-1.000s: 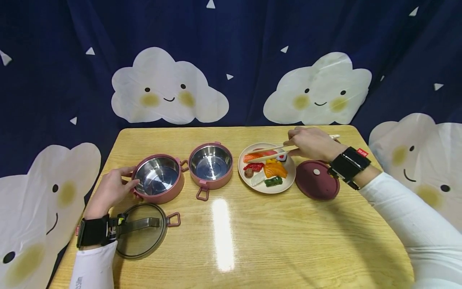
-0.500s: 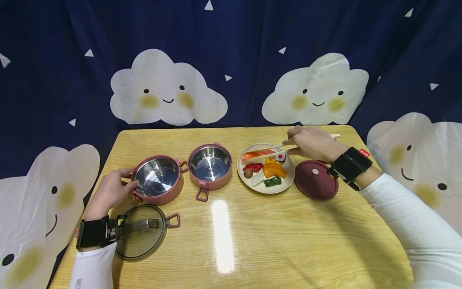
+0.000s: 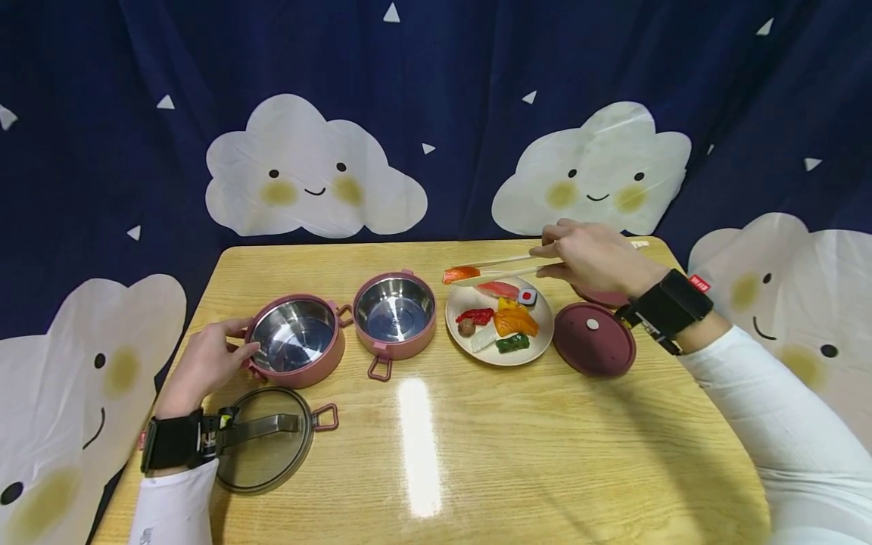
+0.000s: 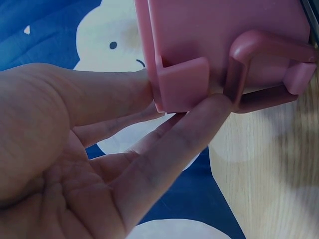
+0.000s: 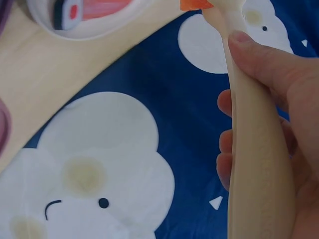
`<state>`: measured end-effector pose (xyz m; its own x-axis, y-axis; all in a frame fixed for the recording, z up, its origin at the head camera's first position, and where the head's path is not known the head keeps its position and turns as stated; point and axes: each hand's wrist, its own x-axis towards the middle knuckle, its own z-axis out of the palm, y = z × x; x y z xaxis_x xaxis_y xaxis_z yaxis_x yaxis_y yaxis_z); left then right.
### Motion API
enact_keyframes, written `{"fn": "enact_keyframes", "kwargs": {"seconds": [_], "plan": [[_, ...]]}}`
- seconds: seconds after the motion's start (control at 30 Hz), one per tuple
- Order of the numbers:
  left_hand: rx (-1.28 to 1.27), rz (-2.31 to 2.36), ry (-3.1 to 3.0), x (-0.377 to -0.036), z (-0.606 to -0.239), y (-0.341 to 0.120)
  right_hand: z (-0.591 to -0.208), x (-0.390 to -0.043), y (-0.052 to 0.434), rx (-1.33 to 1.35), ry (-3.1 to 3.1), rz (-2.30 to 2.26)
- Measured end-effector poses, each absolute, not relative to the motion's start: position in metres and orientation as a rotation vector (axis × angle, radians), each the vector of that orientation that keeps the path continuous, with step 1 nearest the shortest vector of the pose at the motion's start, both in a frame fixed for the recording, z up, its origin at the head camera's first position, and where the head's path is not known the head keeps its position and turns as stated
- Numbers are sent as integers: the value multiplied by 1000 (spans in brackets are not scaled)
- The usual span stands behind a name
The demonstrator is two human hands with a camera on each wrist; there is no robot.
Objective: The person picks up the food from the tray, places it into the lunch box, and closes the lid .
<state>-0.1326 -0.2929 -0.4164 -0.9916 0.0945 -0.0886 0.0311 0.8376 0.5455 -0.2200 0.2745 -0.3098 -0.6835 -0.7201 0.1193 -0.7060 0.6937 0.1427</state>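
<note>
right hand point(image 3: 593, 261) grips chopsticks point(image 3: 507, 266) pinching salmon piece point(image 3: 461, 273); left hand point(image 3: 204, 363) holds pink pot point(image 3: 296, 339).

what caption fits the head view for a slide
Right hand lifts salmon sushi with chopsticks above the plate; left hand steadies a pink steel-lined container.
</note>
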Motion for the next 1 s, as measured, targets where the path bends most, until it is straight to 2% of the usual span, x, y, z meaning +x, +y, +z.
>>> {"fn": "enact_keyframes", "kwargs": {"seconds": [0.33, 1.0], "plan": [[105, 862, 2904, -133, -416, -292, -297, -221, 251, 1184, -2662, -102], [105, 855, 2908, -133, -417, -293, -301, -221, 177, 1309, -2616, 54]]}}
